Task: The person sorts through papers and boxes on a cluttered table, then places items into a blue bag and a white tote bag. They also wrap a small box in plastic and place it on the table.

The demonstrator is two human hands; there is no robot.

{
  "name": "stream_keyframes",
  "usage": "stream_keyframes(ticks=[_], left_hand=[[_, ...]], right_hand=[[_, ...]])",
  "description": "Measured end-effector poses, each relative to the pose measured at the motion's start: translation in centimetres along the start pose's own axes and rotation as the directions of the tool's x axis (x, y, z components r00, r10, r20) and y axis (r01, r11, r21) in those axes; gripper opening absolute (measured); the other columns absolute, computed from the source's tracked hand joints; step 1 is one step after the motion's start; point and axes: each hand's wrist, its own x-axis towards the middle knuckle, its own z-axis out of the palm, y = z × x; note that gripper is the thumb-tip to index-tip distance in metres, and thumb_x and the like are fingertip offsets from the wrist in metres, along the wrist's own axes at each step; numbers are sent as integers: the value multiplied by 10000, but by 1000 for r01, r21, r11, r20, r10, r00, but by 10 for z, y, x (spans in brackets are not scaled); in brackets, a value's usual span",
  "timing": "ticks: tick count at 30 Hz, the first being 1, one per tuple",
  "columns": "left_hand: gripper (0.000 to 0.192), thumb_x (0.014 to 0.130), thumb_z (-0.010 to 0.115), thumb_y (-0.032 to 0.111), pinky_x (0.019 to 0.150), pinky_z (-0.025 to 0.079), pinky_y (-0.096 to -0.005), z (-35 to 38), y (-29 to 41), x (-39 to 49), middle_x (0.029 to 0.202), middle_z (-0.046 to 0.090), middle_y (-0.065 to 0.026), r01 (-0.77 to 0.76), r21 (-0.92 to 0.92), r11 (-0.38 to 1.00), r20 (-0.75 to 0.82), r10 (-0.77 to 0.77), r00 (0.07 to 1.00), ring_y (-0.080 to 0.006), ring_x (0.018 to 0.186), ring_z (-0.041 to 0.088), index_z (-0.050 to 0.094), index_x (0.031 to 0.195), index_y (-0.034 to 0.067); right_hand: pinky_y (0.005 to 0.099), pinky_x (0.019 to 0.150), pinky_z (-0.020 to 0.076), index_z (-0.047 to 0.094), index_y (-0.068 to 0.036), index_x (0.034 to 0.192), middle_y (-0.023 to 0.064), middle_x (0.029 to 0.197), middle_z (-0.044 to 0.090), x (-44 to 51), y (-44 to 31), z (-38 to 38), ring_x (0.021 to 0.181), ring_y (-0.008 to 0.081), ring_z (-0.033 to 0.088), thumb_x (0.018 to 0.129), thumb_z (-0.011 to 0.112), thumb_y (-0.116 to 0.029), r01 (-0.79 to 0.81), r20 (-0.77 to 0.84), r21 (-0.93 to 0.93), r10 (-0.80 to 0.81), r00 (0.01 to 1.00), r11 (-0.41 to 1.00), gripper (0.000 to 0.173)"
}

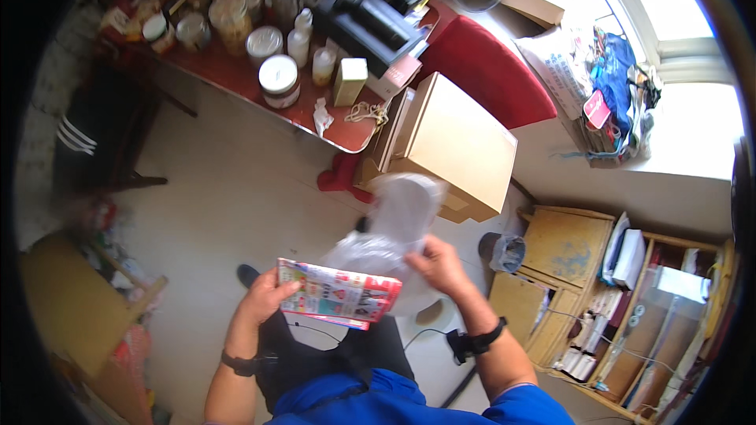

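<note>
My left hand [266,297] grips a folded, colourfully printed paper leaflet [339,290] by its left end, thumb on top. My right hand [438,265] is closed on a pale, flat, sole-shaped thing [407,206], perhaps a slipper or insole. Motion blurs it, so its exact kind is unclear. A clear plastic bag [366,257] hangs beside it, partly behind the leaflet; whether the right hand holds the bag too, I cannot tell. Both things are in the air in front of my legs, above the floor.
A red table [212,74] crowded with jars and bottles stands ahead. Beside it is a large cardboard box [458,147] near a red chair back [484,71]. At right are a waste bin [502,251] and a wooden cabinet [564,242]. A dark chair [100,124] stands at left.
</note>
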Motion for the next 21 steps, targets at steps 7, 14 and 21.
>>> stream_keyframes(ticks=[7,14,21], left_hand=[[353,1019,653,117,1034,536,-372,141,85,-20,1249,721,-90,78,22,997,-34,-77,996,-192,1151,677,622,1350,-2],[380,1042,608,112,1048,531,-380,212,104,-28,1307,689,-105,-143,-32,989,-278,129,952,-202,1189,664,577,1401,-10],[342,1100,553,137,988,581,-347,218,146,1,1320,676,-128,-512,-177,840,-478,382,791,-187,1155,696,534,1391,-41]], right_hand=[[321,845,569,696,25,1248,64,1049,753,16,-37,-197,930,135,683,961,732,-92,204,-106,165,-188,976,965,313],[365,880,572,659,99,1260,173,1102,758,123,-11,-248,986,243,720,926,806,-301,-78,-83,-33,75,994,996,542],[348,870,570,656,43,1333,141,1094,770,78,30,-246,974,225,718,994,696,-261,18,-75,81,-12,997,997,457]])
